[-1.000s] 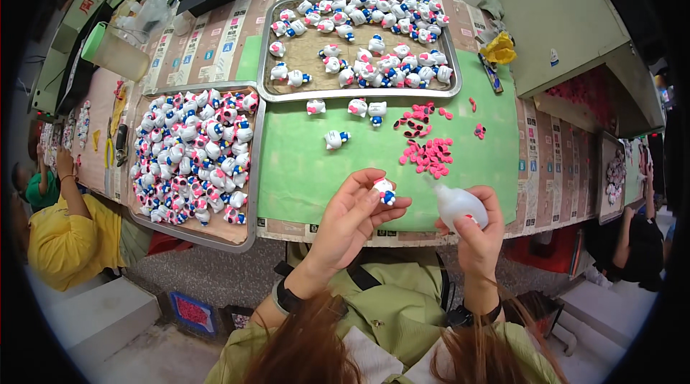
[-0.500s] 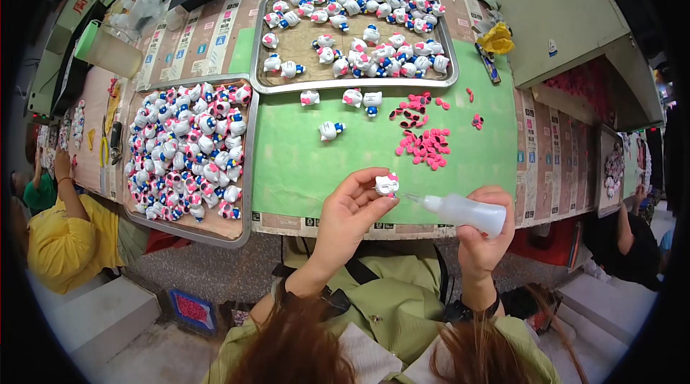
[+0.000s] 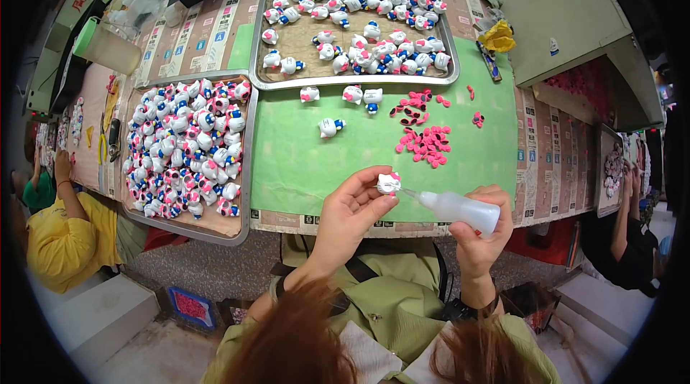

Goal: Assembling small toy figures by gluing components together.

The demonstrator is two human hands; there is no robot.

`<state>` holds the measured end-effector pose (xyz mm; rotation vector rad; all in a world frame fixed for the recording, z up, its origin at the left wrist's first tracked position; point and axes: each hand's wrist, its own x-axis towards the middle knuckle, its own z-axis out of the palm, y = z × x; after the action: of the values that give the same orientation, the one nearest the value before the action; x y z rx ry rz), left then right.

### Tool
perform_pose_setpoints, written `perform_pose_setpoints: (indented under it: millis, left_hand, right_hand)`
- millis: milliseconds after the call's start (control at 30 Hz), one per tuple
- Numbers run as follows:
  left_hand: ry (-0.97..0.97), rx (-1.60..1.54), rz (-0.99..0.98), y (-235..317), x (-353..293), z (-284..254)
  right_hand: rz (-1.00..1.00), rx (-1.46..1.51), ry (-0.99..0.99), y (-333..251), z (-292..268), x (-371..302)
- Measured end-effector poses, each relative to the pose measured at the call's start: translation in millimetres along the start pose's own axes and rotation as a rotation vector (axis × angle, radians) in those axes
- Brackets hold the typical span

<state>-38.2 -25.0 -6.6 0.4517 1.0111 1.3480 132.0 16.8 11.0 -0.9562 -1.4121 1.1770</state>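
Observation:
Between the thumb and fingers of my left hand (image 3: 352,206) is a small white cat figurine (image 3: 389,183) with pink on it. My right hand (image 3: 483,235) is wrapped round a translucent squeeze bottle (image 3: 461,211), tilted so its thin nozzle points left. The nozzle tip is at the figurine, but I cannot tell whether it touches. Beyond my hands, a pile of small pink pieces (image 3: 424,145) lies on the green mat (image 3: 302,176), with several dark-faced pink pieces (image 3: 411,109) just behind. A few loose figurines (image 3: 331,127) rest on the mat, some near the far tray.
A metal tray (image 3: 287,84) of figurines stands at the back; another tray (image 3: 248,190), densely filled, is at left. A grey cabinet (image 3: 568,17) borders the right. Yellow cloth (image 3: 497,37) lies near it. People work at both sides, one in a yellow shirt (image 3: 65,244).
The squeeze bottle in my right hand has shifted slightly left and tilted a little more. The figurine in my left hand is turned slightly. At far right, another person's arm has moved.

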Motion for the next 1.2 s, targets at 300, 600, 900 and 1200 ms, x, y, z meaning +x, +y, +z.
perform_pose_setpoints:
  millis: [300,600,900,1200]
  left_hand:
    - [-0.01,0.052,0.03,0.9,-1.4,1.0]
    - [-0.009,-0.027,0.013,4.6,-1.5,0.2]
    - [-0.022,-0.05,-0.016,6.0,-2.3,1.6]
    - [0.011,-0.037,0.035,4.7,-3.2,1.1]
  right_hand:
    - [0.001,-0.026,-0.042,0.4,-1.8,-0.8]
    - [0.006,-0.008,0.063,-2.2,-3.9,1.2]
    - [-0.025,-0.025,0.023,-2.7,-1.0,1.8]
    - [-0.016,-0.03,0.013,-2.8,-4.0,1.9]
